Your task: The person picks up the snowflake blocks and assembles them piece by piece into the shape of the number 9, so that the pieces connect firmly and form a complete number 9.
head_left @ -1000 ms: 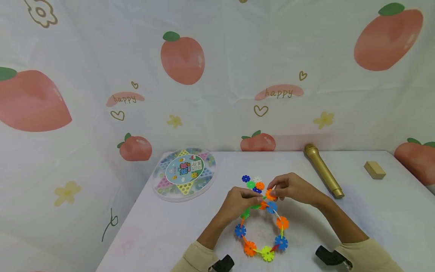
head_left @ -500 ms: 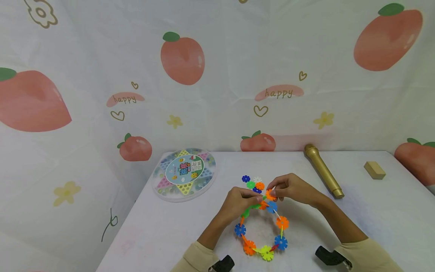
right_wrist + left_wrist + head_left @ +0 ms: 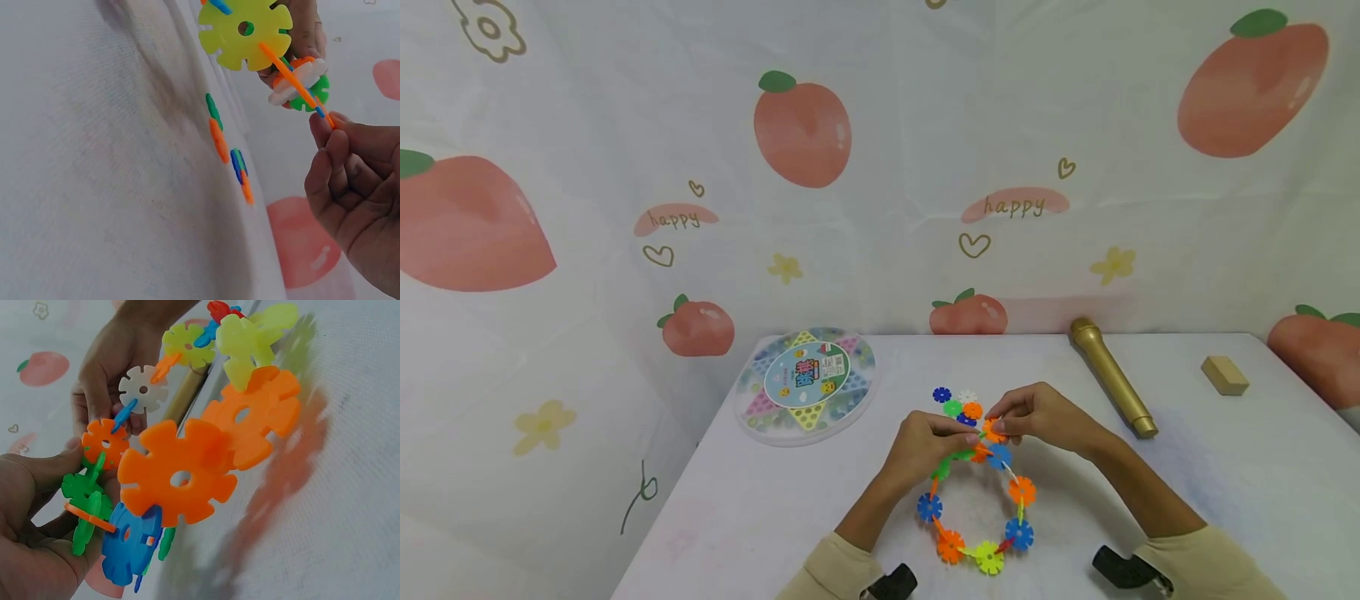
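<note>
A ring of interlocking snowflake discs (image 3: 990, 558) in orange, blue, green and yellow is held at its far side by both hands. My left hand (image 3: 925, 446) pinches it by green discs (image 3: 84, 487), as the left wrist view shows. My right hand (image 3: 1048, 419) pinches an orange disc (image 3: 995, 431) between thumb and fingertips, close to the left fingertips. In the right wrist view the right hand (image 3: 365, 187) grips the thin edge of that disc. A white disc (image 3: 144, 389) and a large orange disc (image 3: 178, 472) also belong to the linked pieces. The exact joint is partly hidden by fingers.
Several loose snowflake discs (image 3: 953, 408) lie just beyond the hands. A round Chinese checkers box (image 3: 748, 425) stands at the back left. To the right lie a gold microphone-shaped stick (image 3: 1112, 375) and a small wooden block (image 3: 1226, 376). A fruit-print cloth (image 3: 880, 167) hangs behind the white table (image 3: 715, 517).
Both hands keep their grip on the discs at nearly the same place. The right hand and its orange disc have shifted very slightly left; the head view itself has drifted a little.
</note>
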Demonstrator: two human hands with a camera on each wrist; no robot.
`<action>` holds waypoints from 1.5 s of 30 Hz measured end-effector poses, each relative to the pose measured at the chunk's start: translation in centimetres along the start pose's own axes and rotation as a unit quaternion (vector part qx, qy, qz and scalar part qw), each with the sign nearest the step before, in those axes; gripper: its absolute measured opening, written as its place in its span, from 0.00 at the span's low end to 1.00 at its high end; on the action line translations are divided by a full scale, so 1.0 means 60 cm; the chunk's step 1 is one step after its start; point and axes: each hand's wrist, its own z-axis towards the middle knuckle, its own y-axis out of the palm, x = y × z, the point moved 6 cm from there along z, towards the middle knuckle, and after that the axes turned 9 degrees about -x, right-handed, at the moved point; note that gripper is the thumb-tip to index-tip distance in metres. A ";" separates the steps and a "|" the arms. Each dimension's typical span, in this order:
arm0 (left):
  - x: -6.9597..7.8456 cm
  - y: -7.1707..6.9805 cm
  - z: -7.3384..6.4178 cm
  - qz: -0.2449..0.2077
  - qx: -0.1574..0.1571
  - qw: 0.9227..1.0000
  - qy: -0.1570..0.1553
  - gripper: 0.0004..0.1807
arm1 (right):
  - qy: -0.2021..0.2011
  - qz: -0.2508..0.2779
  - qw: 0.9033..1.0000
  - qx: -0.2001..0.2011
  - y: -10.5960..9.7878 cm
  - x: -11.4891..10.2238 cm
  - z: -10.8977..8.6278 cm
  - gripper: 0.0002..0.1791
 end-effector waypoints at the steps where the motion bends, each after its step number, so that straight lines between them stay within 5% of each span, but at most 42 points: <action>1: -0.001 0.000 0.000 0.001 0.001 1.000 -0.001 0.08 | -0.003 0.000 1.000 0.001 0.001 -0.001 0.000 0.10; 26: -0.005 0.008 -0.003 -0.011 -0.022 0.999 -0.022 0.16 | 0.000 -0.020 1.000 -0.005 0.010 0.006 0.005 0.12; 45: -0.004 0.011 -0.004 -0.031 -0.004 0.999 -0.041 0.14 | 0.004 0.001 1.000 0.016 0.003 0.014 0.008 0.12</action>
